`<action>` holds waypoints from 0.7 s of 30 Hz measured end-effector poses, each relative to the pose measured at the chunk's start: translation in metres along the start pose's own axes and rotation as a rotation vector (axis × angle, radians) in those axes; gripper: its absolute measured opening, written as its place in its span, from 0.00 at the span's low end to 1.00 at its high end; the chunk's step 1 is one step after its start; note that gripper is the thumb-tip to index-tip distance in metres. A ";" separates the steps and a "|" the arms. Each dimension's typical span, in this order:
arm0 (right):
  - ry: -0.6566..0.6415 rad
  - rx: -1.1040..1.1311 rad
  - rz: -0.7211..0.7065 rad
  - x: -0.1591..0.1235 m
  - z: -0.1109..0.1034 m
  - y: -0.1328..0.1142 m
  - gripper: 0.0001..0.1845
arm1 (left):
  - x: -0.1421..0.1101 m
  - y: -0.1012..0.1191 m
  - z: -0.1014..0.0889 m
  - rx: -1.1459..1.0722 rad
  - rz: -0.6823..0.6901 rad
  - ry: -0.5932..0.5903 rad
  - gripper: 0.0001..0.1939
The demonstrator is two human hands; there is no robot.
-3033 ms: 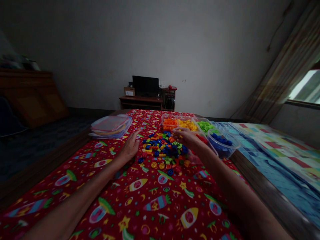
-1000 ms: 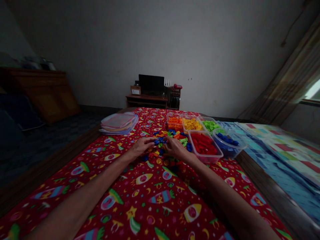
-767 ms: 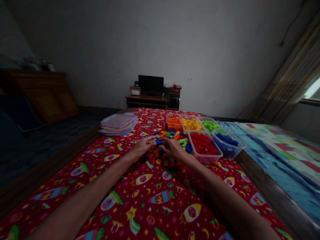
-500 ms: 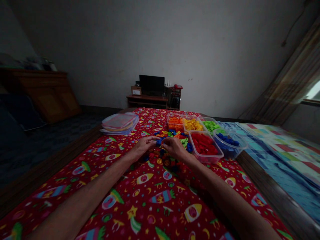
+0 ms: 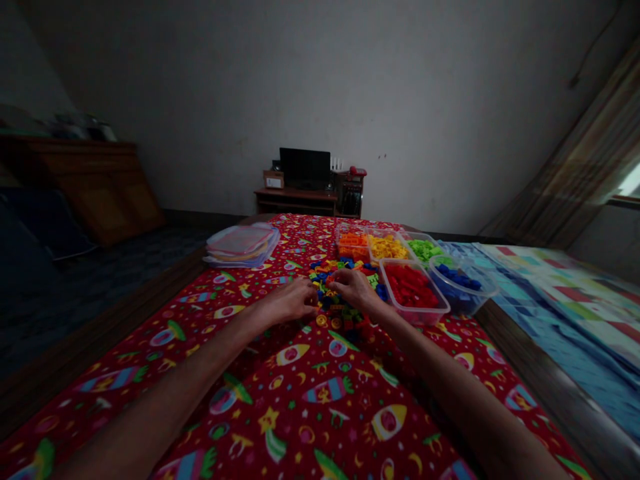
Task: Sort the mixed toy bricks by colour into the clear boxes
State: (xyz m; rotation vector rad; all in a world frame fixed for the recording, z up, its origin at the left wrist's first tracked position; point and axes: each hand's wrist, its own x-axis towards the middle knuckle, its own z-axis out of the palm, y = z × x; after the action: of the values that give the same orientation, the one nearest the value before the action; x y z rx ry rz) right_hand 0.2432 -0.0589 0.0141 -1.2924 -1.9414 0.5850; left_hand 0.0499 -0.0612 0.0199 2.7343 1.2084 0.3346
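A mixed pile of small plastic building blocks lies on the red patterned tablecloth in front of me. At its left edge my left hand has its fingers curled downward; whatever they close on is hidden. My right hand is over the middle of the pile, thumb and finger pinched on what looks like a small red block. Yellow wheel-like pieces lie on the near side of the pile. Just right of it stands a clear tub of red blocks.
Behind the pile are clear tubs of orange blocks, yellow blocks and green blocks. A round tub of blue blocks stands at right. Stacked lids lie at far left. Beyond the table's right edge is a bed.
My left hand has drawn back toward me and curled its fingers, away from the blue piece it was beside. My right hand has shifted slightly right, still pinched.
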 end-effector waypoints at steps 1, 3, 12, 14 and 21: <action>0.002 -0.017 -0.010 0.000 0.000 0.000 0.08 | -0.001 0.006 0.002 0.066 -0.017 -0.017 0.06; 0.002 -0.041 -0.022 -0.001 0.000 -0.001 0.08 | -0.002 0.012 0.005 0.167 -0.056 -0.020 0.06; -0.143 0.191 0.042 -0.002 -0.004 0.001 0.09 | 0.010 -0.007 0.003 -0.565 -0.266 0.198 0.15; -0.217 0.328 0.070 -0.002 -0.002 0.003 0.10 | 0.010 -0.004 0.001 -0.727 -0.310 0.254 0.18; -0.257 0.487 0.074 -0.004 0.008 0.007 0.16 | 0.011 0.009 0.012 -0.913 -0.329 0.281 0.14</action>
State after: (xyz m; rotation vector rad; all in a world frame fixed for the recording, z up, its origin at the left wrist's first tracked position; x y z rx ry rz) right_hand 0.2427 -0.0599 0.0027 -1.0152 -1.7944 1.2255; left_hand 0.0664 -0.0600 0.0123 1.7214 1.1391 0.9629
